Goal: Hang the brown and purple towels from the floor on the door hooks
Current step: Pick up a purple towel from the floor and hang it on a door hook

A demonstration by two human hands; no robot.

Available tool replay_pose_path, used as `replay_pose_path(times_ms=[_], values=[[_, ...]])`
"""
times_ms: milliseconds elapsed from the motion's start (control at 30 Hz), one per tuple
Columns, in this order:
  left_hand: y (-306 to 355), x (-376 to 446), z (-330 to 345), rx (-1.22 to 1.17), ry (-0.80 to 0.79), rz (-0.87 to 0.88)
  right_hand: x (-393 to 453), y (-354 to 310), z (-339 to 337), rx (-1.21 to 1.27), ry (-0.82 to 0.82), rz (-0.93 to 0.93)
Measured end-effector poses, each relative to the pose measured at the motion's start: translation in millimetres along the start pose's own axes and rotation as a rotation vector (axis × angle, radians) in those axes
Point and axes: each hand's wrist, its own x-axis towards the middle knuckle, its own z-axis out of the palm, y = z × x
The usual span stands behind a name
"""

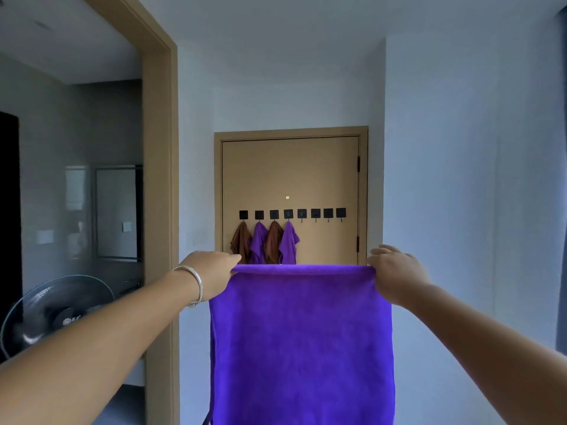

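A purple towel [302,342] hangs spread out in front of me at chest height. My left hand [211,273] pinches its top left corner and my right hand [395,271] pinches its top right corner. Ahead stands a tan door [291,173] with a row of several black hooks [315,213]. The left hooks carry a brown towel [241,242], a purple towel [259,242], a second brown towel [274,240] and another purple towel [289,245]. The hooks on the right are bare. The held towel hides the floor and the door's lower part.
A wooden door frame [159,210] on my left opens into a darker room with a standing fan [58,311] low down. White walls [460,179] flank the short passage leading to the door.
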Motion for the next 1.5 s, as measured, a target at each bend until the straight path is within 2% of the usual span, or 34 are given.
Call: replay_pose_path(times_ms=[300, 600, 1067, 1300, 1500], values=[[17.5, 80.4, 47.4, 0.061, -0.034, -0.002, 70.8, 40.1, 69.0, -0.019, -0.014, -0.001], [1.0, 171.7, 114.8, 0.057, -0.044, 0.020, 143.5, 47.3, 138.9, -0.027, -0.043, 0.006], [-95.3, 352.2, 242.0, -0.022, 0.007, 0.033, 325.2, 18.4, 245.6, -0.051, -0.008, 0.030], [-131.7, 404.0, 295.3, -0.014, -0.002, 0.038, 387.4, 2.5, 307.0, -0.083, -0.075, 0.030], [-150.3, 446.6, 344.6, -0.034, -0.028, 0.024, 433.0, 0.0, 360.5, -0.127, -0.069, -0.014]])
